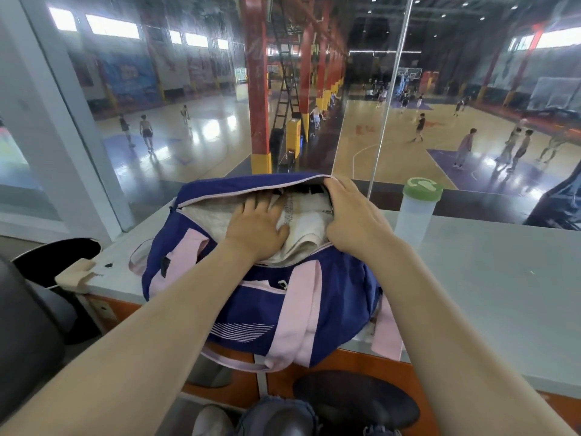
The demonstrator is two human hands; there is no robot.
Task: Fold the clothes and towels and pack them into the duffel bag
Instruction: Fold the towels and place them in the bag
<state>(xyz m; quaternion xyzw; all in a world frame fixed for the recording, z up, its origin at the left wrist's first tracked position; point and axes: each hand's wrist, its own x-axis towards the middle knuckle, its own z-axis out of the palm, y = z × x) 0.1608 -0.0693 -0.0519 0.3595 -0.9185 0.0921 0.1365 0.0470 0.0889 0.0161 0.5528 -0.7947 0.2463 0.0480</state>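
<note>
Knees and a dark stool (355,401) sit nearest me, below the orange-fronted worktop (490,278) where the navy-and-pink duffel bag (251,297) lies with its zip mouth open. At far left a cream tote (77,273) hangs off the worktop's edge. My left hand (256,226) lies flat on the pale folded towels and clothes (298,231) already inside the bag, its fingers (254,206) straight and pressing, gripping nothing. My right hand (355,215) curls over the far flap of the opening and holds it back. Further right, a clear bottle with a green lid (418,209) stands apart from the bag. I judge this as the packing stage, near its end: next I would tamp the pile below the zip line, withdraw both hands, and close the bag.
</note>
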